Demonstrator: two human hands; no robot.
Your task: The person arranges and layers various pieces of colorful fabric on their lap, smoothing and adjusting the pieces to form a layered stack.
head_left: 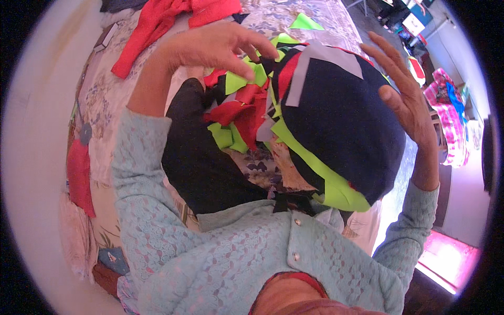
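Observation:
My left hand (pixel 215 50) is raised with curved, parted fingers above a heap of red, lime-green and grey fabric scraps (pixel 247 105). Nothing shows in its grasp. On the other side, my right hand (pixel 401 94) is open, fingers spread, beside a large rounded mass of dark navy cloth (pixel 341 121); whether it touches the cloth I cannot tell. A grey strip (pixel 299 79) lies bent over the top of this cloth. Along its lower left edge runs a lime-green strip (pixel 320 170). The dark cloth bulges over my lap, and what lies beneath is hidden.
I sit on a bed with a floral sheet (pixel 262 21). Red cloth (pixel 152 31) lies at the far left, and a lime-green scrap (pixel 306 22) beyond the heap. Another red piece (pixel 80 178) hangs at the left edge. Pink checked cloth (pixel 446 115) is off to the right.

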